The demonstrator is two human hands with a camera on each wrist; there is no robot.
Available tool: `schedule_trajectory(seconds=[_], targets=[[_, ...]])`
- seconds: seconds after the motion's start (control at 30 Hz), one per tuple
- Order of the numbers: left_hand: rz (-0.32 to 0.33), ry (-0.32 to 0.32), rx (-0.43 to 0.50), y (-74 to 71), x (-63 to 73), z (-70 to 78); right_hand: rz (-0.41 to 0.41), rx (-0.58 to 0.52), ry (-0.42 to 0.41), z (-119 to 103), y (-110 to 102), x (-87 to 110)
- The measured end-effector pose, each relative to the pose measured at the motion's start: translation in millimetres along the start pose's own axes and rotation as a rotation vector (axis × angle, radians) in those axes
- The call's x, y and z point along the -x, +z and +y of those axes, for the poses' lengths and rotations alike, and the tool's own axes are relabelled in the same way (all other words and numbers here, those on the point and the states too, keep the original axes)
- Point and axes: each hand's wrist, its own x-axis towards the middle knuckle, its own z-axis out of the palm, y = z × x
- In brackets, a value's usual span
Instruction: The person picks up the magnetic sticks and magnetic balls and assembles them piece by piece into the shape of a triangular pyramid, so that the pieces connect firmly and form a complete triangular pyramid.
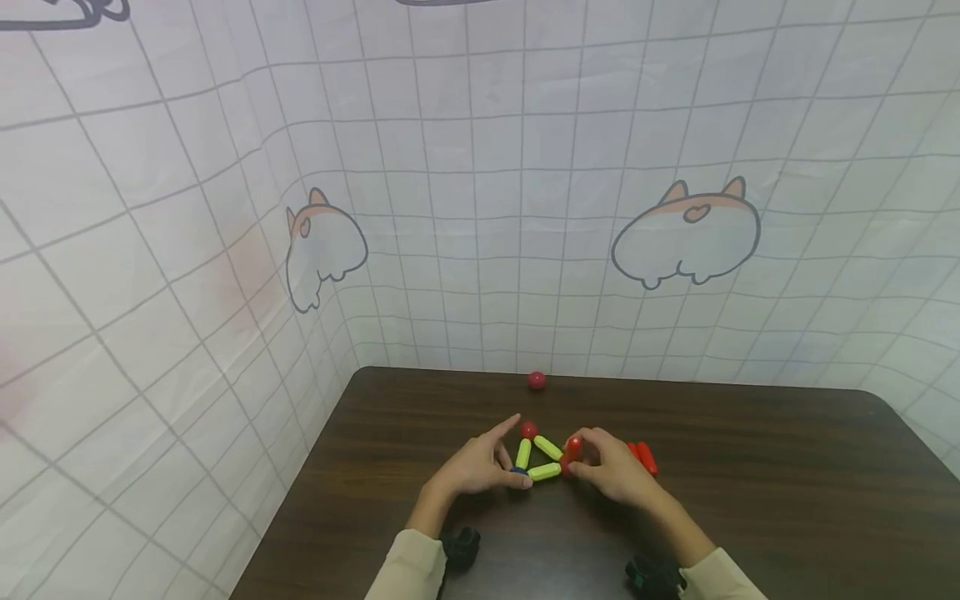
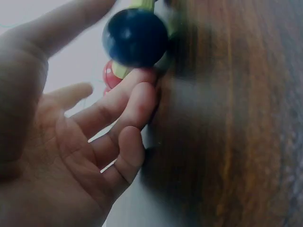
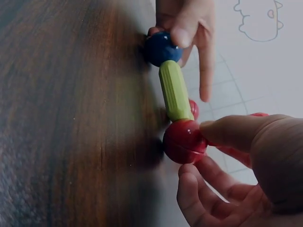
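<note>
A flat triangle of three yellow-green rods (image 1: 544,472) lies on the table with balls at its corners. At its near left corner my left hand (image 1: 474,467) holds the blue ball (image 3: 162,48) between thumb and fingers, index finger stretched out. My right hand (image 1: 617,468) grips a red rod (image 1: 574,447) that stands up from the red ball (image 3: 184,142) at the right corner. In the right wrist view the thumb partly hides that rod, and the fingertips reach the ball. Another red ball (image 1: 528,430) forms the far corner.
Two more red rods (image 1: 647,458) lie just right of my right hand. A loose red ball (image 1: 536,380) sits at the far edge of the dark wooden table (image 1: 750,483). Behind hangs a white gridded curtain (image 1: 495,250) with animal drawings.
</note>
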Motion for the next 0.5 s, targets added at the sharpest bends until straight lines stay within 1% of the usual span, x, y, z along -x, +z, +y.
schedule_trajectory(seconds=[0.1,0.2,0.37,0.5], targets=[[-0.027,0.018,-0.004,-0.1,0.8,2.9,0.007,0.005,0.012,1.3,-1.4,0.1],[-0.016,0.027,0.012,0.2,1.6,4.2,0.001,0.010,0.008,2.0,-3.2,0.3],[0.062,0.022,0.037,0.0,2.1,3.3,-0.005,0.013,-0.014,3.9,-5.3,0.4],[0.121,0.030,0.015,0.2,1.7,0.8,-0.008,-0.015,-0.007,5.8,-6.0,0.1]])
